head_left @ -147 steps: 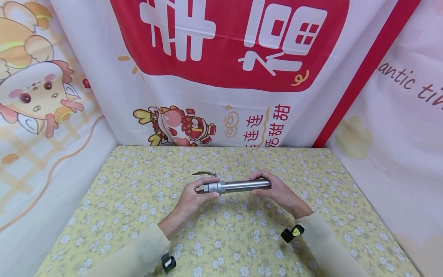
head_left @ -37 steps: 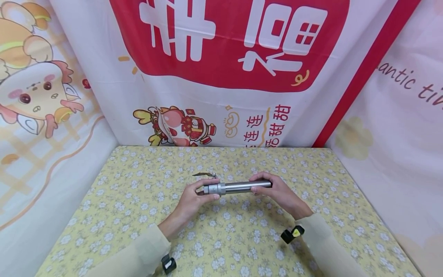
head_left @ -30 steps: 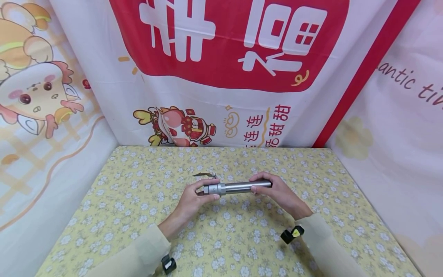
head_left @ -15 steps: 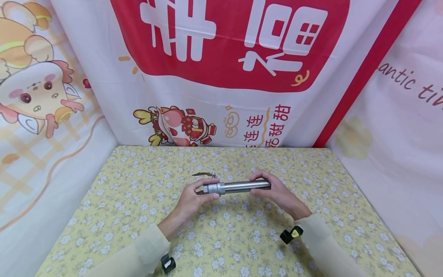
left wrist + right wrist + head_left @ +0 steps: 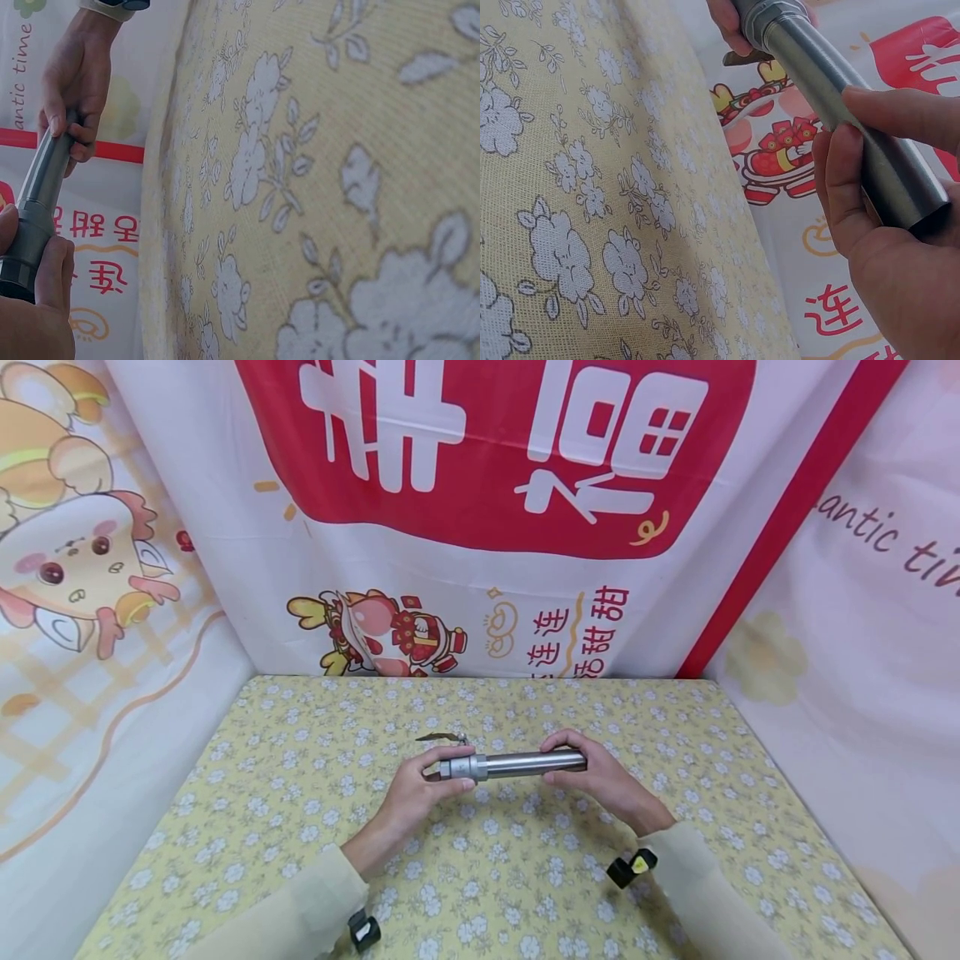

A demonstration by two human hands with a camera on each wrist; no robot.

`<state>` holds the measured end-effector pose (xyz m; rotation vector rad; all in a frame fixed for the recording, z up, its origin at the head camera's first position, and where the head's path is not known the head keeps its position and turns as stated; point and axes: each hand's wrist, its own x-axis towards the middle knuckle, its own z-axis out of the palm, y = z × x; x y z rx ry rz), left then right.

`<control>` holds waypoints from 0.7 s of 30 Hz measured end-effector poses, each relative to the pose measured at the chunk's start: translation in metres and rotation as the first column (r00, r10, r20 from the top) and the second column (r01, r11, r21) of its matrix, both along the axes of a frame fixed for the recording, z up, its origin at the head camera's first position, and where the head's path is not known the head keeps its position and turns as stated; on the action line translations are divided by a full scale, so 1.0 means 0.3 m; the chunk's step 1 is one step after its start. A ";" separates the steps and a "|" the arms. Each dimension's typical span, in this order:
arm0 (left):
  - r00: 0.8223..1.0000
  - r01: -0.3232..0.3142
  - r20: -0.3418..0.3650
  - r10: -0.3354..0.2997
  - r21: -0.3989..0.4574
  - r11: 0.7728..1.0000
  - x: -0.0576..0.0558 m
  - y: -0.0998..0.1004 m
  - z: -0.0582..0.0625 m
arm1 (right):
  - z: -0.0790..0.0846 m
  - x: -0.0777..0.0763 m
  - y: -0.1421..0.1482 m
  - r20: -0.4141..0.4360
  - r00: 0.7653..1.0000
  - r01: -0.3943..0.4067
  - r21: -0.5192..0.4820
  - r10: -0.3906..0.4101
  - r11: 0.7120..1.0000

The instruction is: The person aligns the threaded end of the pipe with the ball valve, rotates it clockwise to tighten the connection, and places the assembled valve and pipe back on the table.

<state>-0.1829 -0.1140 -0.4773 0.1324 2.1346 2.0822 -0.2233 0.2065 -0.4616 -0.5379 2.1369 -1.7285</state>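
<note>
In the head view a silver metal valve (image 5: 465,767) with a thin curved lever (image 5: 442,737) sits at the left end of a smooth steel pipe (image 5: 517,764). My left hand (image 5: 415,783) grips the valve between thumb and fingers. Round the pipe's right end my right hand (image 5: 606,778) is curled, thumb in front and fingers behind. The right wrist view shows the pipe's open end (image 5: 932,215) beside the palm. Pipe and valve are joined in line, held above the table; the left fingers hide part of the valve.
A yellow floral cloth covers the table (image 5: 480,877). Behind it hangs a white and red printed curtain (image 5: 495,539), with more printed cloth on the left (image 5: 97,693) and right (image 5: 847,693). Black wrist devices (image 5: 365,931) sit at both sleeves.
My right thumb has shifted from the front of the pipe to its lower edge since about a second ago. My left hand and the valve stay almost still.
</note>
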 end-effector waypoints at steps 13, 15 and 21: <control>1.000 -0.006 -0.025 0.006 -0.004 1.000 -0.002 0.000 -0.009 | -0.005 -0.004 0.005 0.017 1.000 0.007 0.003 -0.007 1.000; 1.000 -0.004 -0.029 0.003 -0.007 1.000 -0.003 -0.001 -0.009 | -0.006 -0.005 0.005 0.022 1.000 0.009 0.003 -0.009 1.000; 0.999 0.001 -0.033 -0.002 -0.009 1.000 -0.003 -0.002 -0.010 | -0.007 -0.008 0.005 0.026 1.000 0.011 0.002 -0.011 1.000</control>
